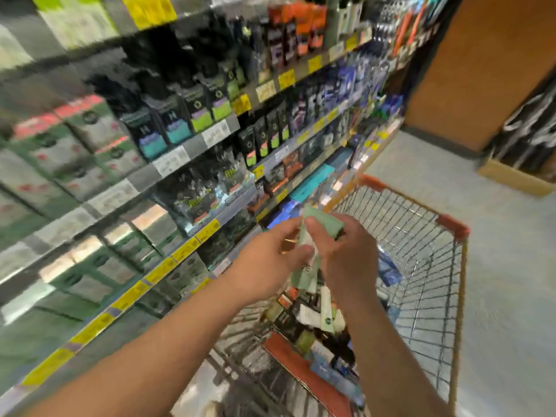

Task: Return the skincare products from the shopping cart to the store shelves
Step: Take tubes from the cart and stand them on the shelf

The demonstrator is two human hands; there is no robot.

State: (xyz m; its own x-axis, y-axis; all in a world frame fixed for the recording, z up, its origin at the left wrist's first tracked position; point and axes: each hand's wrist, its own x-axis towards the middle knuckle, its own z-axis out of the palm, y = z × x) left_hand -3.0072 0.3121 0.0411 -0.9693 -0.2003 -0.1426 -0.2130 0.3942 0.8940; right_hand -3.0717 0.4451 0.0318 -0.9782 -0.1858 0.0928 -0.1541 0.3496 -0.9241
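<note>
Motion blur leaves the shelf price tags (207,230) and product boxes (177,127) unreadable

Motion-blurred shelves (186,164), product labels there unreadable

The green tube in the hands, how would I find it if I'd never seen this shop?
Find the orange-rimmed wire shopping cart beside the shelves. Above its near end, the left hand and right hand meet, both holding one pale green tube. It is the only product lifted out; the others lie in the cart.
</note>
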